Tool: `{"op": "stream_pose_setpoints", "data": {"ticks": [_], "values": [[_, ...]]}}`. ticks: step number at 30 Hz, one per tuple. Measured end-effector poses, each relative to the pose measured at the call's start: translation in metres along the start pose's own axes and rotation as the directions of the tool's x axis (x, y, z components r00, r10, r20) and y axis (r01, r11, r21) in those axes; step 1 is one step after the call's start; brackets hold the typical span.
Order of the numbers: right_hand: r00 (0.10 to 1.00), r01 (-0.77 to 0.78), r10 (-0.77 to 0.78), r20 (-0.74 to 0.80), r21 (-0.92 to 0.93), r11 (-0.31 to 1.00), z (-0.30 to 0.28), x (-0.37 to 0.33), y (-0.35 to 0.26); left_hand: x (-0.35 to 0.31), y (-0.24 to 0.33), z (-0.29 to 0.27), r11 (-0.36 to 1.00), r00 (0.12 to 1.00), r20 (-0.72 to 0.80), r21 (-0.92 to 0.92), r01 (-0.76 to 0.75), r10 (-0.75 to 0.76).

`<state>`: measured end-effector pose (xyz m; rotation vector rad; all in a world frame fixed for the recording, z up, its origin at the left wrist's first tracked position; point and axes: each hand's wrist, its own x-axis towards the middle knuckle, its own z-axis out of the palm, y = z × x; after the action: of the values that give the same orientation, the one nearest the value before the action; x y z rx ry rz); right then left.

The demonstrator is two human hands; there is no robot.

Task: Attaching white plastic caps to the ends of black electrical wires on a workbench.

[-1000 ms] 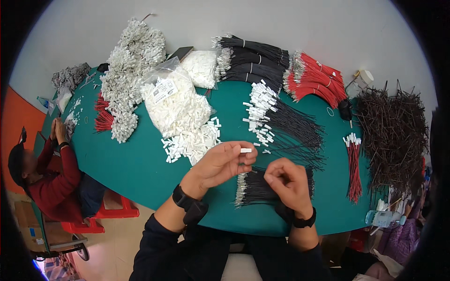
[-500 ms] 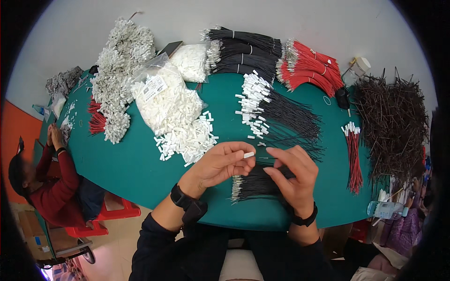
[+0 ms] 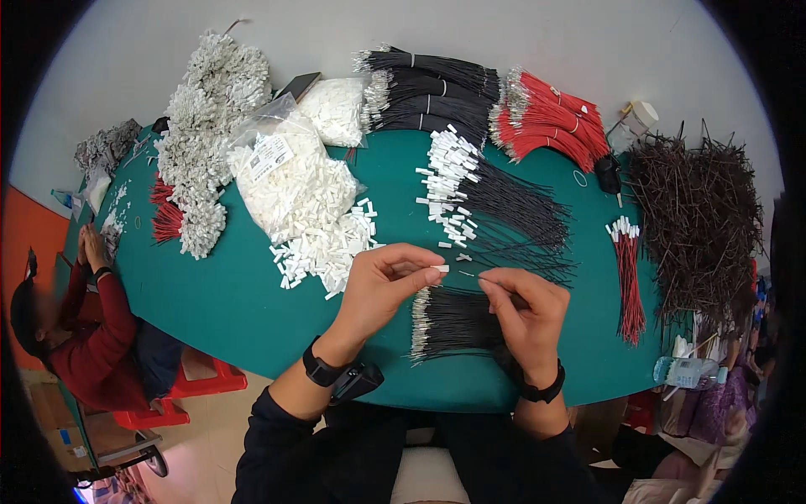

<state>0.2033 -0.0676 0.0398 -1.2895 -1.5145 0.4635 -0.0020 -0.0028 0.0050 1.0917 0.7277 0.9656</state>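
Note:
Between the thumb and forefinger of my left hand [image 3: 378, 286] is a small white connector housing [image 3: 442, 268]. My right hand [image 3: 535, 311] pinches a thin wire [image 3: 467, 273], its bare metal-tipped end pointing left toward the housing. A short gap separates the two. Under my hands lies a row of black wires [image 3: 457, 323] with metal terminals at their left ends. Just beyond, black wires [image 3: 520, 206] with white housings on their left ends are spread in a pile. A heap of loose white housings [image 3: 323, 252] spills from a clear bag [image 3: 290, 176] to the left.
Bundled black wires [image 3: 437, 88] and red wires [image 3: 550, 122] lie at the back of the green table [image 3: 243, 307]. A dark tangled pile [image 3: 697, 223] and red wires with white ends [image 3: 626, 281] are at right. Another person [image 3: 92, 336] sits at far left.
My right hand has gone from loosely spread fingers to a pinch on the wire. My left fingers have closed tighter round the housing, which shifted slightly left and up.

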Motion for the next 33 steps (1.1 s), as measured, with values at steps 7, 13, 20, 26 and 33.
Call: {"op": "stream_pose_setpoints", "data": {"ticks": [7, 13, 20, 26, 33], "values": [[0.997, 0.058, -0.054, 0.046, -0.102, 0.993, -0.0028, 0.0068, -0.0066, -0.0007, 0.0016, -0.0016, 1.0, 1.0, 0.001, 0.03, -0.006, 0.006], [0.987, 0.158, -0.153, 0.045, -0.149, 0.976, -0.0012, 0.0095, -0.0045, -0.0012, 0.0026, -0.001, 1.0, 1.0, 0.014, 0.013, -0.002, 0.002], [0.981, 0.191, -0.184, 0.059, -0.162, 0.968, -0.0019, 0.0095, -0.0027, -0.0021, 0.0011, -0.0006, 1.0, 1.0, 0.008, 0.016, -0.007, 0.007], [0.98, 0.192, -0.181, 0.077, -0.163, 0.968, -0.0016, 0.0095, -0.0031, -0.0022, 0.0018, -0.0012, 0.999, 0.999, -0.01, 0.007, 0.037, -0.037], [0.979, 0.196, -0.182, 0.097, -0.163, 0.967, -0.0005, 0.0085, -0.0017, -0.0029, 0.0026, -0.0014, 0.999, 0.999, 0.006, 0.027, 0.034, -0.034]]}}
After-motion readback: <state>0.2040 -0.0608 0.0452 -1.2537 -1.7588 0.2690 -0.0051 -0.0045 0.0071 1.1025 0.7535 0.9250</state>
